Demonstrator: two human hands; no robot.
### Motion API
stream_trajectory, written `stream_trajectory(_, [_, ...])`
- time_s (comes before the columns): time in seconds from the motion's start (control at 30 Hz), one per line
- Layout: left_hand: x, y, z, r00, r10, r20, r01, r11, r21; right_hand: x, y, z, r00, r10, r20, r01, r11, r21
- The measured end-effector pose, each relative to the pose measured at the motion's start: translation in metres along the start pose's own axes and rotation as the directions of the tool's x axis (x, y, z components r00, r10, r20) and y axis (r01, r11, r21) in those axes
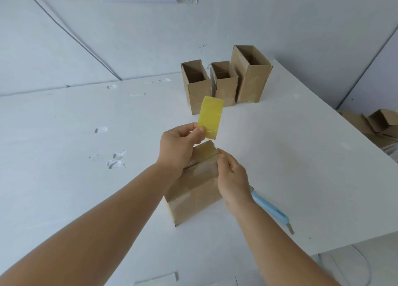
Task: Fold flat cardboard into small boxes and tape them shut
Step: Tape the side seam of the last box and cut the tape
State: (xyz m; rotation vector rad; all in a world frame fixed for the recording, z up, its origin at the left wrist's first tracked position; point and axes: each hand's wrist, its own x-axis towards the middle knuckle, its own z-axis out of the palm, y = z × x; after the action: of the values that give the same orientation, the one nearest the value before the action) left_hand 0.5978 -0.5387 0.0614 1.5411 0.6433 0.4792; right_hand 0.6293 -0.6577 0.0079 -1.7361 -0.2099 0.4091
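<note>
Cardboard box (193, 191), on white table (301, 156), closed flaps up: right hand (233, 178) grips its far side, likely steadying it. Left hand (178, 147) pinches yellow tape roll (211, 119) just above, presumably for sealing. Three open boxes (224, 81) behind; blue-handled tool (271, 210) beside.

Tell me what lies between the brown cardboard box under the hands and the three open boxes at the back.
In the head view, the yellow tape roll, pinched by the left hand, hangs there above bare white table.

Matt brown cardboard box (193, 191), glossy yellow tape roll (211, 117), pitted white table (86, 178).
</note>
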Motion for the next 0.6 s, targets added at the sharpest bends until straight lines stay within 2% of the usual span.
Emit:
stream_trajectory(0.17, [-0.023,-0.004,-0.013,0.993,-0.098,-0.069,0.085,0.982,-0.171,0.032,-0.013,-0.015,0.964,-0.001,0.264,0.017,0.998,-0.061])
stream_trajectory(0.27, [-0.036,-0.005,-0.023,0.994,-0.095,-0.058,0.076,0.958,-0.278,0.04,-0.023,-0.018,0.928,-0.017,0.372,0.054,0.994,-0.09])
stream_trajectory(0.33, [-0.038,-0.005,-0.031,0.998,-0.059,-0.032,0.048,0.962,-0.27,0.042,-0.028,-0.016,0.915,-0.031,0.402,0.079,0.992,-0.103])
stream_trajectory(0.43, [-0.039,-0.001,-0.041,0.999,-0.004,0.035,0.011,0.978,-0.207,0.046,-0.033,-0.011,0.933,-0.066,0.353,0.096,0.993,-0.069])
stream_trajectory(0.5, [-0.037,0.003,-0.043,0.996,0.009,0.091,0.006,0.988,-0.157,0.05,-0.037,-0.011,0.944,-0.115,0.311,0.113,0.993,0.027])
stream_trajectory(0.6, [-0.032,0.009,-0.044,0.98,0.003,0.197,0.014,0.996,-0.089,0.054,-0.046,-0.019,0.916,-0.179,0.359,0.102,0.97,0.222])
